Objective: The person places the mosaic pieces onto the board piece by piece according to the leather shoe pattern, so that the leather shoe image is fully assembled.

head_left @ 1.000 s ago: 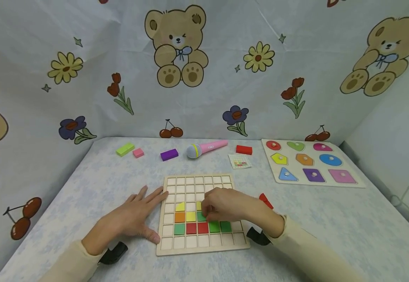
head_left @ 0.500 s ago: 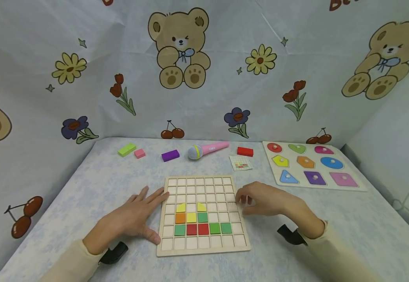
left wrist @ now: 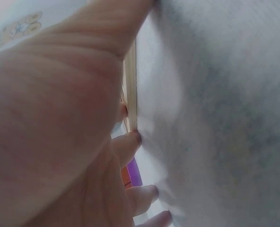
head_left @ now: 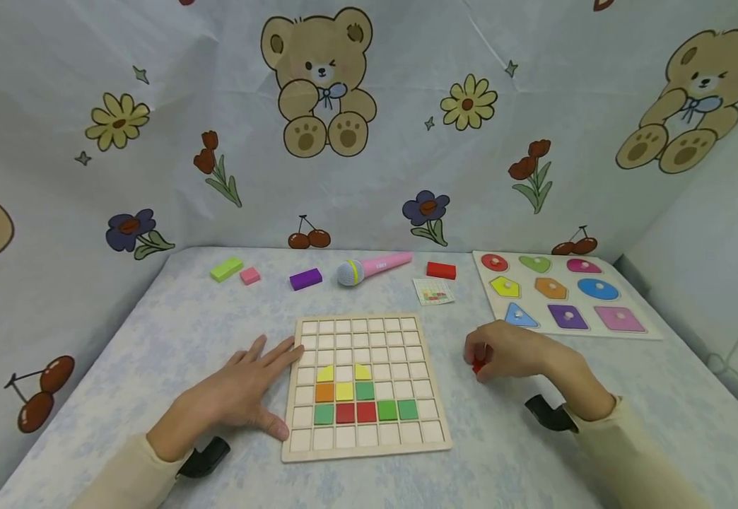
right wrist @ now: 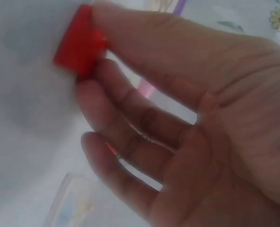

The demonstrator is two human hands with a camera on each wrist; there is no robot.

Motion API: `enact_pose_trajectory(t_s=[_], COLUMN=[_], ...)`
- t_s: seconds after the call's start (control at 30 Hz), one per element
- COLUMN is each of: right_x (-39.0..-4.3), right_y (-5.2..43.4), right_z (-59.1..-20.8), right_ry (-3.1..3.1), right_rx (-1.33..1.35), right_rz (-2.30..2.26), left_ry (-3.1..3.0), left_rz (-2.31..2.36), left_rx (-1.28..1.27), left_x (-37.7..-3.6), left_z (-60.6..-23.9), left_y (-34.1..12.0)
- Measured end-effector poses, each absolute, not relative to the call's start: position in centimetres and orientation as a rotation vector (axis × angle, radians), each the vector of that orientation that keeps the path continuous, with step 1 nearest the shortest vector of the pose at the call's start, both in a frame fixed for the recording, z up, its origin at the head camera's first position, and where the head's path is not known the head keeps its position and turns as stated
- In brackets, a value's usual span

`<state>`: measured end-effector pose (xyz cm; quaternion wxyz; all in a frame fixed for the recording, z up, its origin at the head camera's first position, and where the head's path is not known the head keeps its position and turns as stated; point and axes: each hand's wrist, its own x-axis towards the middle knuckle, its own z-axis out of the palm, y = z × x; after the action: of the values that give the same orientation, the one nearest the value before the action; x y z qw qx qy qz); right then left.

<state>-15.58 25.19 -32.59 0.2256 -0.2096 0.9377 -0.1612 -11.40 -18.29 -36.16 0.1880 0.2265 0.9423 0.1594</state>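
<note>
Right of the wooden grid board [head_left: 366, 387], my right hand [head_left: 512, 351] pinches a red tile [head_left: 478, 364]; my flat left hand [head_left: 242, 389] steadies it; next, an empty cell.

A pale blue mottled table [head_left: 172, 332] carries a grid board [head_left: 365, 385] near its front edge. Blocks, a toy microphone [head_left: 372, 269] and a card [head_left: 433, 291] line the back edge; a shape puzzle [head_left: 560, 294] fills the back right corner.

The right hand [right wrist: 201, 137] fills most of the frame, palm toward the camera, pinching a blurred red piece [right wrist: 79, 43] between thumb and fingertip at upper left, over a pale table [right wrist: 21, 142]
</note>
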Motion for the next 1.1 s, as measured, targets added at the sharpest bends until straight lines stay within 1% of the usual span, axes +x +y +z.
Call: enact_pose_trajectory(t_s=[0.23, 0.63, 0.7, 0.93, 1.1], right_x=[-15.8, -15.6, -15.6, -15.5, -15.6], right_y=[25.9, 25.0, 24.8, 22.6, 20.2], right_z=[-32.7, -32.7, -32.5, -31.5, -31.1], right_ry=[2.57, 2.579, 2.573, 2.572, 2.586], right_rx=[-0.526, -0.537, -0.581, -0.859, -0.955], right_rz=[-0.484, -0.429, -0.427, -0.47, -0.444], left_ry=[2.664, 2.667, 2.664, 2.663, 2.661], left_rz=[0.434, 0.439, 0.437, 0.429, 0.434], left_rx=[0.652, 0.658, 0.659, 0.66, 0.652], left_x=[-11.5, -11.4, -11.4, -11.6, -11.6], left_z=[-36.2, -36.3, -36.3, -36.3, -36.5], left_y=[-18.4, -18.5, -18.5, -18.4, -18.3])
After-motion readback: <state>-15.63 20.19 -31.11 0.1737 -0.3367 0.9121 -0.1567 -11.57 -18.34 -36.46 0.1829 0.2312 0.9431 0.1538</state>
